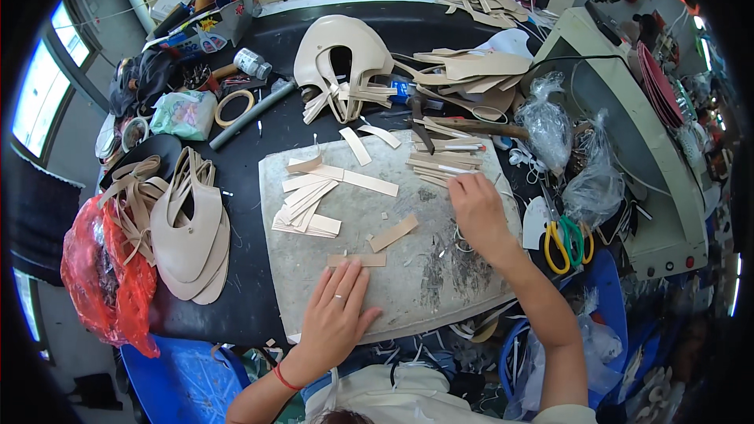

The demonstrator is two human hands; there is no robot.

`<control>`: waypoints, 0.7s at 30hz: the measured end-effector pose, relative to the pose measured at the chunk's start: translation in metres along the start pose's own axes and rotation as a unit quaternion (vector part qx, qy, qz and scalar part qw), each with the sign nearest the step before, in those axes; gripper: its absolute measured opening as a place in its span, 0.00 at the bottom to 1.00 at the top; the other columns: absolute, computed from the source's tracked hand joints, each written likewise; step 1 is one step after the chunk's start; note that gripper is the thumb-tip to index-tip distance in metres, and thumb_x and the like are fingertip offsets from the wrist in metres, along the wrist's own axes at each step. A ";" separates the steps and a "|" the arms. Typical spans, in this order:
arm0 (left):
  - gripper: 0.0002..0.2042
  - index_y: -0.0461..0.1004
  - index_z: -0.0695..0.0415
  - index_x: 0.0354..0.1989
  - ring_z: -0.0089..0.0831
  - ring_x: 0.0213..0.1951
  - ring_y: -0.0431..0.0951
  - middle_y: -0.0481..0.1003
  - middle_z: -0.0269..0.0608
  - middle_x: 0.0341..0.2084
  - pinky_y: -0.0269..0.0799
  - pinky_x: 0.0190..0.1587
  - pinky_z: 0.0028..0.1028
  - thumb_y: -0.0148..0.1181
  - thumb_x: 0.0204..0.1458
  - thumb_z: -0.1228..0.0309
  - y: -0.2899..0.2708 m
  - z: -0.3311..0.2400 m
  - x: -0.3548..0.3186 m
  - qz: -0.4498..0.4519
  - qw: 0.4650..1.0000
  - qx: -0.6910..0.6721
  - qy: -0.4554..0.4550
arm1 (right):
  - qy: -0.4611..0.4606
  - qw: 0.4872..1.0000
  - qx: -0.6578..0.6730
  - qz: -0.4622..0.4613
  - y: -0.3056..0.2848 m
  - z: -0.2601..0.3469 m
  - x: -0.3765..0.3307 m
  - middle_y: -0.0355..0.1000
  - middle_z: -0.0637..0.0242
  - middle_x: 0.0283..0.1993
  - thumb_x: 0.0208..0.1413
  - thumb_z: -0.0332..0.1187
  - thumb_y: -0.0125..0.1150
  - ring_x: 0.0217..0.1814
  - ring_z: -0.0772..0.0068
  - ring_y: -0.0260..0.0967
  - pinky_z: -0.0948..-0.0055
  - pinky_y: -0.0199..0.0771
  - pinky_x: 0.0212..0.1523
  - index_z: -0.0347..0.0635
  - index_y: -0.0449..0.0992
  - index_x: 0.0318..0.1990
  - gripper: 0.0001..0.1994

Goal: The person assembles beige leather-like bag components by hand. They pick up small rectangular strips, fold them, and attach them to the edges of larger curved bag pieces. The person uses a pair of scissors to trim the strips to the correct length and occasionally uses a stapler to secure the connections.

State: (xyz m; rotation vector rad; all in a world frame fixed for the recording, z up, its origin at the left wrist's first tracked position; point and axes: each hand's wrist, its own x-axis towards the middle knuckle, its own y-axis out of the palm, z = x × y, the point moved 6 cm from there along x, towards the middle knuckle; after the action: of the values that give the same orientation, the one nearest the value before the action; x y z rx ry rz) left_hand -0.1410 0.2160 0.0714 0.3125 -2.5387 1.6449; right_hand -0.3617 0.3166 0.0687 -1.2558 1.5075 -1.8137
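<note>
My left hand [336, 305] lies flat on the worn grey board [416, 298], its fingertips on a short beige strip [367, 261]. Another beige strip [395, 233] lies slantwise just beyond it. My right hand [477, 210] has its fingers bent together at the near end of a stack of beige strips [440, 166]; the fingertips are partly hidden, and they seem to pinch a strip there. A looser fan of pale strips [306, 206] is spread on the board's left half. A hammer [420, 119] lies behind the stack, its wooden handle pointing right.
Beige leather-like shoe pieces [191, 224] are piled at left, beside a red plastic bag [106, 275]. A larger cut piece [343, 39] lies at the back. Yellow-handled scissors [557, 247] and green-handled scissors [577, 242] lie right, near clear bags [593, 188]. A grey rod [251, 116] lies back left.
</note>
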 end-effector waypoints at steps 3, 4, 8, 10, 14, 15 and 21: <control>0.24 0.67 0.64 0.52 0.47 0.56 0.64 0.65 0.50 0.54 0.57 0.59 0.41 0.61 0.47 0.65 -0.008 0.002 -0.007 -0.016 1.000 0.017 -0.018 | -0.027 0.996 -0.072 0.049 0.006 0.005 0.002 0.69 0.54 0.34 0.50 0.25 0.50 0.39 0.56 0.67 0.65 0.70 0.37 0.32 0.71 0.32 0.06; 0.23 0.67 0.64 0.51 0.47 0.55 0.66 0.66 0.50 0.54 0.59 0.58 0.40 0.62 0.47 0.66 -0.011 0.001 -0.011 -0.023 0.999 0.019 -0.024 | -0.035 0.995 -0.076 0.062 0.007 0.005 0.005 0.69 0.53 0.34 0.50 0.24 0.48 0.39 0.55 0.68 0.65 0.70 0.37 0.31 0.71 0.32 0.06; 0.17 0.71 0.63 0.46 0.44 0.45 0.73 0.72 0.48 0.45 0.69 0.46 0.35 0.62 0.46 0.74 -0.030 -0.005 -0.002 -0.116 0.989 -0.090 -0.012 | 0.083 0.977 0.186 -0.058 -0.032 -0.011 0.002 0.69 0.49 0.35 0.52 0.23 0.48 0.37 0.48 0.69 0.59 0.69 0.37 0.33 0.68 0.38 0.07; 0.16 0.71 0.63 0.46 0.41 0.41 0.75 0.74 0.47 0.41 0.71 0.44 0.32 0.61 0.48 0.74 -0.020 -0.006 -0.001 -0.065 0.959 -0.267 -0.074 | 0.095 0.953 0.277 -0.078 -0.052 0.025 -0.016 0.69 0.51 0.35 0.53 0.22 0.49 0.36 0.47 0.68 0.58 0.69 0.36 0.35 0.69 0.40 0.07; 0.12 0.71 0.66 0.44 0.28 0.37 0.77 0.76 0.44 0.35 0.73 0.41 0.25 0.56 0.55 0.72 0.015 0.001 -0.014 -0.062 0.753 -0.612 -0.233 | -0.019 0.911 0.408 -0.052 -0.070 0.118 -0.047 0.69 0.57 0.34 0.49 0.19 0.58 0.33 0.56 0.69 0.65 0.71 0.36 0.37 0.72 0.42 0.12; 0.12 0.71 0.67 0.43 0.26 0.37 0.77 0.76 0.43 0.35 0.73 0.41 0.24 0.56 0.56 0.71 0.025 0.003 -0.017 -0.068 0.674 -0.686 -0.267 | 0.000 0.902 0.429 -0.048 -0.069 0.122 -0.052 0.70 0.57 0.34 0.48 0.19 0.59 0.34 0.57 0.69 0.65 0.71 0.36 0.37 0.72 0.41 0.12; 0.08 0.73 0.67 0.38 0.23 0.32 0.76 0.76 0.40 0.32 0.72 0.36 0.22 0.54 0.55 0.74 0.022 0.013 -0.032 -0.122 0.691 -0.661 -0.268 | 0.022 0.891 0.451 -0.040 -0.069 0.137 -0.057 0.72 0.56 0.36 0.43 0.18 0.63 0.35 0.59 0.72 0.69 0.72 0.33 0.37 0.74 0.38 0.13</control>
State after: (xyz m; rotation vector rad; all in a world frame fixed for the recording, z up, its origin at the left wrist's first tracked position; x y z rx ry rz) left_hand -0.1143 0.2165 0.0401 0.9251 -3.0396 -0.6882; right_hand -0.2037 0.3123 0.1106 -0.7915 0.4560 -2.1896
